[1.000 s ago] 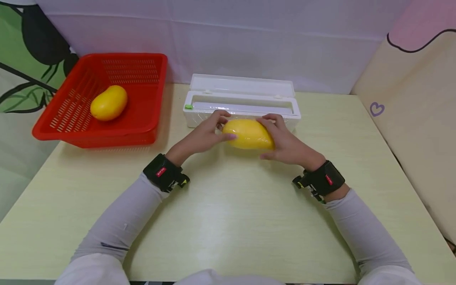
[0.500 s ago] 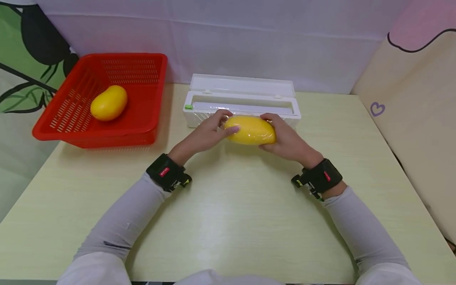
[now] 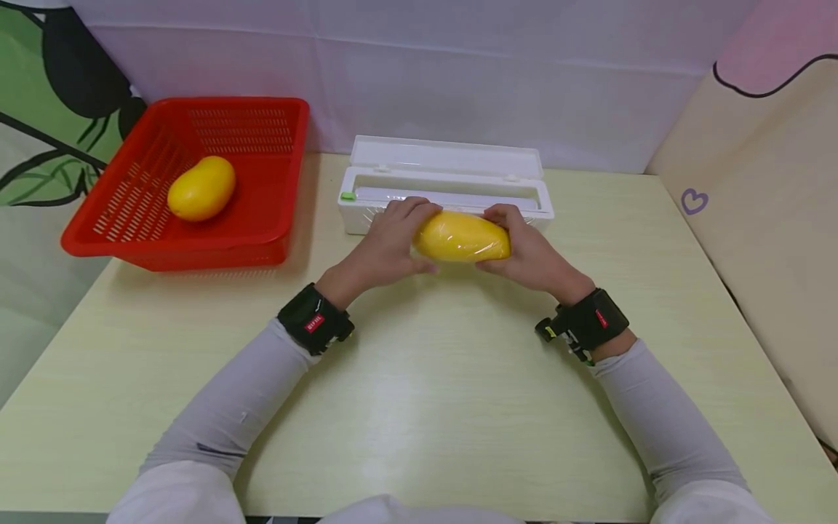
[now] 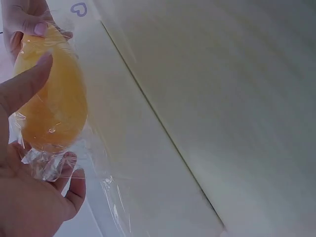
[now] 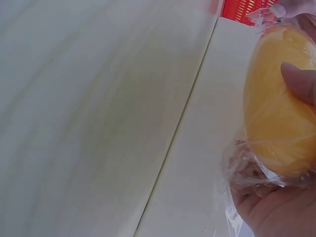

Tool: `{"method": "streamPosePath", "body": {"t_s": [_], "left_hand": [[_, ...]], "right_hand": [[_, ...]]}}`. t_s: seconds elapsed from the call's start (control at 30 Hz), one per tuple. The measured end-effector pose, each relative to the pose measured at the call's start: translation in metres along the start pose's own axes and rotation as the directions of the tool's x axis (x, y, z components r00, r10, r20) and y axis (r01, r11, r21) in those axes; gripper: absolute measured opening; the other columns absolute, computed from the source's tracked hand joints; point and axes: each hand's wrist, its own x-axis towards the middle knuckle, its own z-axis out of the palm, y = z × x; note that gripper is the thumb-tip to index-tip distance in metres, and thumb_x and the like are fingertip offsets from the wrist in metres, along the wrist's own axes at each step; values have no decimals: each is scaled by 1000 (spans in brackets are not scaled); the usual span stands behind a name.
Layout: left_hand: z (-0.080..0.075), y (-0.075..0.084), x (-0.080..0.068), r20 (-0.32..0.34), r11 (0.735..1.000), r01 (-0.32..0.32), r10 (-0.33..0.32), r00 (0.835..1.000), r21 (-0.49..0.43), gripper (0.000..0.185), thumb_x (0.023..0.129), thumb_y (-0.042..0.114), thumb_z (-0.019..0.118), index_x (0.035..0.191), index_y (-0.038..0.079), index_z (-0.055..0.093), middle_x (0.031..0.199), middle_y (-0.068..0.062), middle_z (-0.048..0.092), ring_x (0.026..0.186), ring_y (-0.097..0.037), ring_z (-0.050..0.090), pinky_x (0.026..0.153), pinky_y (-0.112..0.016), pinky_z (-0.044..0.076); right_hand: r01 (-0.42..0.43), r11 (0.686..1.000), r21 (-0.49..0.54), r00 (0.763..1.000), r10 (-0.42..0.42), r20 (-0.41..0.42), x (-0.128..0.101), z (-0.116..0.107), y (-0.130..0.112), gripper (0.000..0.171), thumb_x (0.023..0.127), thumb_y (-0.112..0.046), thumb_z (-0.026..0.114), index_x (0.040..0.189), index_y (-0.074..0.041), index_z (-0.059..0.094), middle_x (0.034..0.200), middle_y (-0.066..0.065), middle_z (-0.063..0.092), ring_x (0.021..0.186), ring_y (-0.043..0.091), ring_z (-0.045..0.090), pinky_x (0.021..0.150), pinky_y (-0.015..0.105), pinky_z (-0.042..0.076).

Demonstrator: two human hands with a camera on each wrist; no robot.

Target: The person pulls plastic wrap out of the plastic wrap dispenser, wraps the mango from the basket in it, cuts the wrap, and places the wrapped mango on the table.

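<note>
A yellow mango (image 3: 462,236) wrapped in clear cling film is held between both hands just in front of a white film dispenser box (image 3: 445,185) with its lid open. My left hand (image 3: 390,240) grips the mango's left end, fingers curled over it. My right hand (image 3: 530,251) grips the right end. In the left wrist view the wrapped mango (image 4: 52,101) shows crinkled film bunched at its near end, by my left hand (image 4: 29,197). The right wrist view shows the mango (image 5: 281,113) with film gathered against the palm of my right hand (image 5: 281,207).
A red slotted basket (image 3: 262,225) stands at the back left of the pale green table (image 3: 419,407) with a second yellow mango (image 3: 201,188) in it. A white cloth wall runs behind. A beige cushion (image 3: 759,218) borders the right side.
Both hands have shifted the wrapped mango slightly away, closer to the dispenser box. The left fingers now curl further over the mango's top.
</note>
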Motion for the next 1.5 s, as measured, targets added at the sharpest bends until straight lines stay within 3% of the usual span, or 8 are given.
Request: {"method": "streamPosePath", "body": {"t_s": [0.23, 0.57, 0.7, 0.83, 1.13, 1.27, 1.37, 1.5], "left_hand": [[2, -1, 1, 30, 998, 27, -26, 999, -48, 74, 78, 15, 85, 140, 10, 46, 138, -11, 48, 127, -29, 41, 106, -46, 34], [0, -5, 4, 56, 995, 51, -47, 997, -83, 72, 81, 19, 85, 139, 0, 46, 138, -15, 51, 128, -30, 44, 113, -41, 33], [-3, -5, 4, 60, 985, 86, -78, 995, -152, 72, 80, 20, 85, 137, -3, 46, 132, -15, 54, 119, -30, 49, 107, -39, 39], [-5, -5, 3, 65, 977, 109, -98, 993, -184, 68, 81, 21, 85, 133, -2, 47, 125, -13, 57, 109, -27, 53, 99, -38, 45], [-8, -4, 3, 103, 977, 137, -121, 987, -161, 70, 85, 24, 81, 139, -2, 46, 132, -15, 57, 119, -29, 53, 106, -40, 41], [-7, -5, 2, 78, 990, 100, -93, 993, -102, 68, 85, 26, 81, 137, -2, 49, 137, -17, 53, 126, -32, 47, 111, -41, 36], [-6, -5, 0, 39, 998, 65, -64, 997, -21, 65, 83, 30, 82, 132, -1, 54, 134, -17, 49, 122, -33, 44, 106, -42, 36], [-6, -3, -1, 19, 997, 58, -59, 998, 48, 65, 82, 33, 83, 132, 0, 57, 127, -16, 49, 113, -33, 43, 96, -43, 38]], "right_hand": [[-32, 999, 23, 999, 32, 1, 0, -2, -3, 70, 82, -15, 83, 134, -6, 38, 135, 9, 54, 112, 25, 55, 100, 43, 45], [4, 998, -55, 998, -7, -57, 1, -3, -2, 65, 83, -17, 83, 137, 0, 50, 130, 14, 47, 113, 27, 48, 100, 43, 44], [-4, 994, -110, 998, -3, -64, 1, -5, -4, 66, 85, -22, 81, 140, -2, 51, 130, 13, 51, 111, 26, 49, 96, 42, 44], [-28, 997, -71, 997, 23, -72, 1, -6, -5, 66, 85, -22, 80, 139, -2, 47, 130, 13, 53, 109, 26, 53, 96, 42, 47], [-36, 993, -109, 995, 26, -93, 1, -2, 0, 61, 86, -25, 80, 134, -1, 51, 124, 13, 59, 103, 25, 55, 92, 41, 47], [-32, 992, -121, 996, 21, -92, 1, -1, 1, 60, 88, -26, 78, 136, -1, 52, 128, 13, 58, 106, 26, 54, 94, 42, 46], [-25, 990, -139, 995, 11, -100, 0, 0, 1, 59, 88, -26, 78, 136, -1, 55, 131, 15, 50, 108, 27, 51, 94, 41, 45], [-5, 983, -182, 993, -15, -114, -1, -2, 1, 58, 87, -26, 78, 135, -1, 58, 122, 15, 48, 102, 26, 49, 87, 38, 45]]}}
